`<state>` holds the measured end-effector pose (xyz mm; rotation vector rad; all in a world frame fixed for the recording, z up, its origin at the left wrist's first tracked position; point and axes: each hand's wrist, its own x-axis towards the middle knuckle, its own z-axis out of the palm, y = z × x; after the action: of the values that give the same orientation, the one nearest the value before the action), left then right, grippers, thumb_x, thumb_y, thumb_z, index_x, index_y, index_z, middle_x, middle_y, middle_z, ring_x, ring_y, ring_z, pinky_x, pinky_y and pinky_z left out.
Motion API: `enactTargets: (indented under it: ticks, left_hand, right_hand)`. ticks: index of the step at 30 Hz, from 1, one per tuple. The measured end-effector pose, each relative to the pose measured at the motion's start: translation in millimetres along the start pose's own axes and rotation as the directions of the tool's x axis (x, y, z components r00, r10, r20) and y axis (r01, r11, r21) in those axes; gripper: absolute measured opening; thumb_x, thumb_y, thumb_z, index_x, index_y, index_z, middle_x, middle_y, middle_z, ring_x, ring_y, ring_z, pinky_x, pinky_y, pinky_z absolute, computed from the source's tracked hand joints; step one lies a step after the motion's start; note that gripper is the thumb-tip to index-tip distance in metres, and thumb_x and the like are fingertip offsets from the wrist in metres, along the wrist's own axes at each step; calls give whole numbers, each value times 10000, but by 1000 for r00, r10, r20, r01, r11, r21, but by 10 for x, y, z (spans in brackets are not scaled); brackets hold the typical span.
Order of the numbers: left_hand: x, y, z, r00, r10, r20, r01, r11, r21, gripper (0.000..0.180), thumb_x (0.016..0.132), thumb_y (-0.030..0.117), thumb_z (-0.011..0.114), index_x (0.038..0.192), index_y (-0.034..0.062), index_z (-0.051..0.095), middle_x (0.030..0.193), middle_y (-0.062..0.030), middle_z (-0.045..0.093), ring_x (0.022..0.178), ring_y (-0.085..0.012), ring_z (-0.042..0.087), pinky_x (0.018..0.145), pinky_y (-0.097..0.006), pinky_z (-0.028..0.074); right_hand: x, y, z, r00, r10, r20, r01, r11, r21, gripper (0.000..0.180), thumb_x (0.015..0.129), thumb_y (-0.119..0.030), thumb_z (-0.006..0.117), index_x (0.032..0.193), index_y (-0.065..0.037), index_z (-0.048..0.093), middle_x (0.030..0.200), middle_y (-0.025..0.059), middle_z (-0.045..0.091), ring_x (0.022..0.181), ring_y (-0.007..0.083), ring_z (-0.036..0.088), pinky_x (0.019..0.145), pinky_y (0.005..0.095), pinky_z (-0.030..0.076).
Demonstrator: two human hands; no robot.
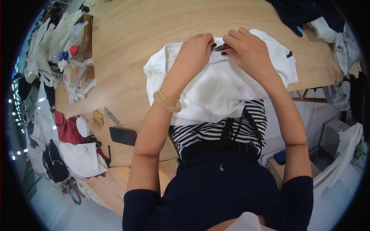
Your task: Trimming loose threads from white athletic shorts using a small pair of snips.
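Note:
A white garment (216,92) with a gathered elastic edge lies bunched over the table's near edge and onto my lap. My left hand (195,50) is closed at its far edge, thumb and fingers pinching the white cloth. Just to the right, my right hand (246,50) is closed around a small dark metal tool that looks like thread snips (220,47). Its tip points left toward my left fingertips, close over the cloth. My fingers partly hide the tool, and I cannot tell whether its blades touch the fabric.
On the wooden table (127,50) at left lie a black phone (123,136), a grey utility knife (111,115) and a white-lidded jar (83,126). A cardboard box (88,38) with bags and cloth stands far left. Dark clothing (308,13) lies far right.

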<state>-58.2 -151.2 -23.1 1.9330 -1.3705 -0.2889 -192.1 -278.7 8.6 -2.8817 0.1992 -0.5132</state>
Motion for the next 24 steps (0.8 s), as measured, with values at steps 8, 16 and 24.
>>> enactTargets:
  ticks: [8, 16, 24]
  left_hand:
    - [-51, -37, -79, 987, -162, -12, 161, 985, -67, 99, 928, 39, 518, 932, -27, 592, 716, -153, 644, 652, -271, 634, 632, -363, 495]
    - [-183, 48, -54, 950, -220, -221, 204, 974, -94, 173, 881, 73, 605, 1031, 7, 548, 1074, -172, 521, 798, -348, 619, 662, -424, 505]
    - [-450, 65, -180, 956, -245, 161, 222, 964, 149, 107, 813, 116, 683, 831, 23, 634, 910, -105, 588, 724, -276, 614, 649, -366, 490]
  right_hand:
    - [-90, 76, -16, 991, 131, 12, -132, 988, 83, 170, 765, -137, 700, 884, -74, 596, 846, 12, 604, 823, 215, 575, 664, 347, 484]
    - [-328, 280, 48, 904, 426, 40, -402, 811, 425, 222, 796, -154, 715, 897, -24, 566, 846, 75, 628, 776, 230, 602, 708, 319, 477]
    - [-375, 306, 159, 867, 498, 20, -417, 702, 577, 180, 816, -85, 715, 865, -1, 564, 783, 7, 612, 702, 90, 480, 661, 231, 407]
